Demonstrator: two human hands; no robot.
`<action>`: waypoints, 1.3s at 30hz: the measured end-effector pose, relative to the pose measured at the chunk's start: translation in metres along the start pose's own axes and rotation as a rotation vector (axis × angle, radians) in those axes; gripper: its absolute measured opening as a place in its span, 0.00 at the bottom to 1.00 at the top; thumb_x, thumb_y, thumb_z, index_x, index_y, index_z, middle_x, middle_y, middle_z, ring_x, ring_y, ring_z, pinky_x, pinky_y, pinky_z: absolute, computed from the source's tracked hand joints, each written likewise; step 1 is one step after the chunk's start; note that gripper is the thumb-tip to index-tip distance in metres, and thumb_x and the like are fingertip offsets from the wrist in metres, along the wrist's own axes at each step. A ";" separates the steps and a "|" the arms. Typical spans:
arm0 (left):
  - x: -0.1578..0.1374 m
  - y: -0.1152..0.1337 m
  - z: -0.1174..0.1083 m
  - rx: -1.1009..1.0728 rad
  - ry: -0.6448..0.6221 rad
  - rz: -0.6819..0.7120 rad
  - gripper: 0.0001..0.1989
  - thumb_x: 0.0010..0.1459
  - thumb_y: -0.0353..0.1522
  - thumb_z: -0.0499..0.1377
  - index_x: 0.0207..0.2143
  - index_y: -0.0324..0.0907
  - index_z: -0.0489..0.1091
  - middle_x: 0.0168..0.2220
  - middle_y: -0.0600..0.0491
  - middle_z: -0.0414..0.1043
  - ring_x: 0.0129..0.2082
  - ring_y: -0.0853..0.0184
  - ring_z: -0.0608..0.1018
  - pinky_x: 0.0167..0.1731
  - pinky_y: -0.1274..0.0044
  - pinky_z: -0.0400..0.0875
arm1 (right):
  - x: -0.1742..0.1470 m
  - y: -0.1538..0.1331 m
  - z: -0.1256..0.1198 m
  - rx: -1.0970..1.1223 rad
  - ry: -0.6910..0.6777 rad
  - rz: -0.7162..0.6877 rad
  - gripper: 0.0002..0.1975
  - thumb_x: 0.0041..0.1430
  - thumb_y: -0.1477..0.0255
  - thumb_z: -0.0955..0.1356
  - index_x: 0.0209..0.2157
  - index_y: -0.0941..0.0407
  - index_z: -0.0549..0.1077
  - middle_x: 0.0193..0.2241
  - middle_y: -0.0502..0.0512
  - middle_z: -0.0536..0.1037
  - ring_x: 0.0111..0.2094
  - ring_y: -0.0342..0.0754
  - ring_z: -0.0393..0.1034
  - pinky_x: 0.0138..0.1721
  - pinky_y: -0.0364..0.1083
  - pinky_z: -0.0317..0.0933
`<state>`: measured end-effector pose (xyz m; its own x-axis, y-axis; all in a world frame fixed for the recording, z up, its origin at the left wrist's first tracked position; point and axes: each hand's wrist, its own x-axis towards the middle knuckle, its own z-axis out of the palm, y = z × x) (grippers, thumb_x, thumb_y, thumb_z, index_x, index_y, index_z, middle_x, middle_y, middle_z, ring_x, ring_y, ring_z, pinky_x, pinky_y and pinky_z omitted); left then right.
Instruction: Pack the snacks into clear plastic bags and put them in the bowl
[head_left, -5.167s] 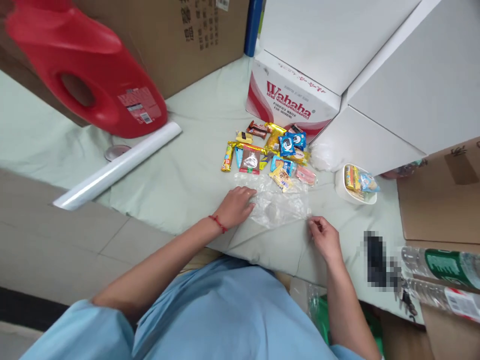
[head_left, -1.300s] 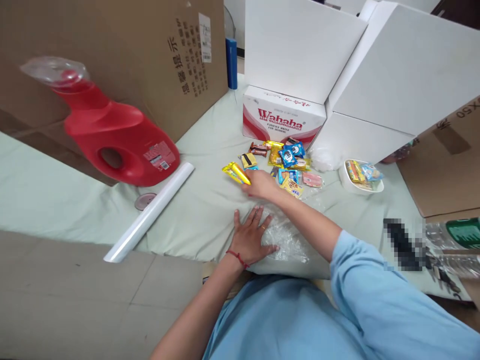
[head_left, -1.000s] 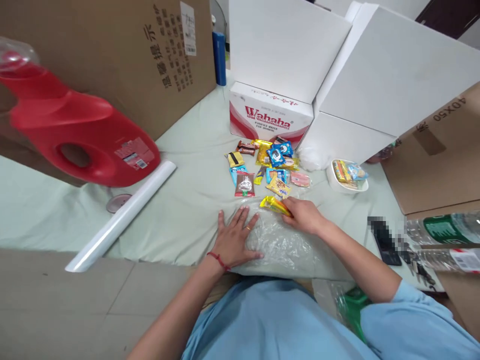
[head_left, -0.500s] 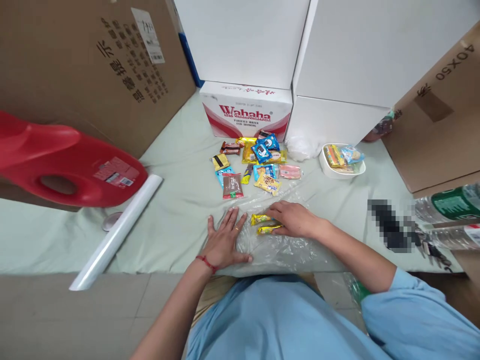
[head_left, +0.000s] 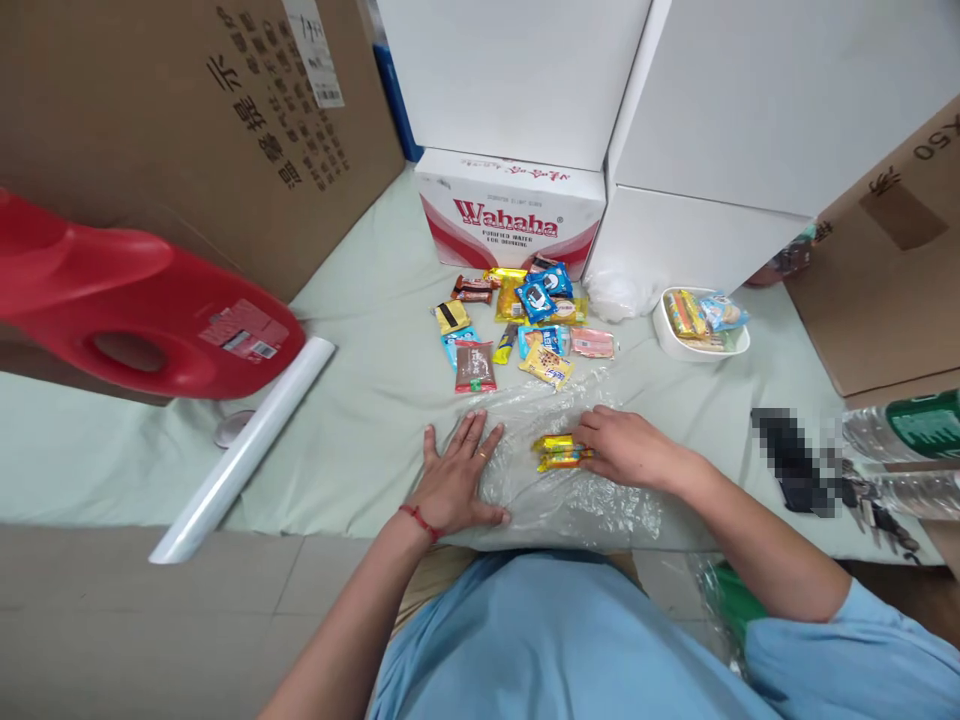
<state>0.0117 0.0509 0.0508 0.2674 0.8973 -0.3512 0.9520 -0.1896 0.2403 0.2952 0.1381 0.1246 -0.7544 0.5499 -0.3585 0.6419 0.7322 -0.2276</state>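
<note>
Two yellow snack packets (head_left: pixel 559 460), side by side on clear plastic sheet (head_left: pixel 525 490); right hand (head_left: pixel 628 445) over their right ends, grip unclear. Left hand (head_left: pixel 454 480) apart, splayed flat at sheet's left edge. Beyond: assorted wrapped snacks (head_left: pixel 536 300); white tub (head_left: pixel 679 346) to their right.

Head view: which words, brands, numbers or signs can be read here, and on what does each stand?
"Wahaha": white-and-red box
"PURIFIED WATER FOR DRINKING": same box, under the brand
"温馨提示": left brown carton
"50": right brown carton, more cut off at the picture's edge
Too small or blurred: remaining carton print, red jug label, snack packets, green bottle label.
</note>
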 end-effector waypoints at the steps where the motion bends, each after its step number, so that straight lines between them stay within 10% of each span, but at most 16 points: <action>1: 0.000 0.000 0.001 -0.001 0.003 0.002 0.65 0.43 0.56 0.69 0.75 0.47 0.41 0.76 0.39 0.30 0.75 0.40 0.42 0.64 0.35 0.28 | 0.000 0.001 -0.002 -0.003 0.003 0.001 0.13 0.64 0.68 0.71 0.50 0.54 0.75 0.46 0.60 0.75 0.48 0.56 0.69 0.43 0.49 0.63; 7: 0.000 -0.001 0.005 0.002 0.023 0.021 0.64 0.44 0.57 0.69 0.75 0.45 0.42 0.76 0.38 0.30 0.75 0.39 0.42 0.63 0.34 0.26 | 0.013 -0.002 0.006 0.026 0.067 -0.004 0.35 0.60 0.65 0.75 0.65 0.53 0.64 0.61 0.63 0.68 0.56 0.59 0.67 0.51 0.52 0.64; 22: -0.001 0.001 -0.009 0.002 -0.086 0.021 0.69 0.39 0.56 0.71 0.75 0.48 0.38 0.76 0.39 0.24 0.76 0.40 0.37 0.62 0.34 0.25 | -0.011 0.005 0.003 -0.030 -0.004 0.073 0.19 0.62 0.70 0.71 0.55 0.54 0.73 0.46 0.60 0.75 0.47 0.56 0.69 0.44 0.49 0.63; 29: -0.001 -0.001 -0.006 -0.009 -0.044 0.043 0.67 0.41 0.56 0.71 0.75 0.48 0.41 0.76 0.37 0.26 0.75 0.38 0.39 0.61 0.33 0.25 | -0.002 0.008 0.005 -0.016 0.047 0.033 0.35 0.58 0.65 0.75 0.65 0.53 0.64 0.58 0.63 0.70 0.54 0.59 0.68 0.50 0.53 0.64; 39: -0.003 -0.002 -0.005 -0.022 -0.025 0.045 0.66 0.40 0.56 0.71 0.75 0.47 0.43 0.76 0.36 0.28 0.75 0.38 0.40 0.61 0.33 0.25 | -0.018 -0.006 0.018 -0.020 -0.012 0.152 0.26 0.57 0.68 0.75 0.56 0.56 0.70 0.49 0.62 0.72 0.51 0.58 0.68 0.48 0.51 0.62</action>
<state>0.0085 0.0509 0.0557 0.3137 0.8779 -0.3618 0.9355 -0.2206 0.2760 0.3080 0.1166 0.1159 -0.6471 0.6501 -0.3984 0.7455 0.6490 -0.1518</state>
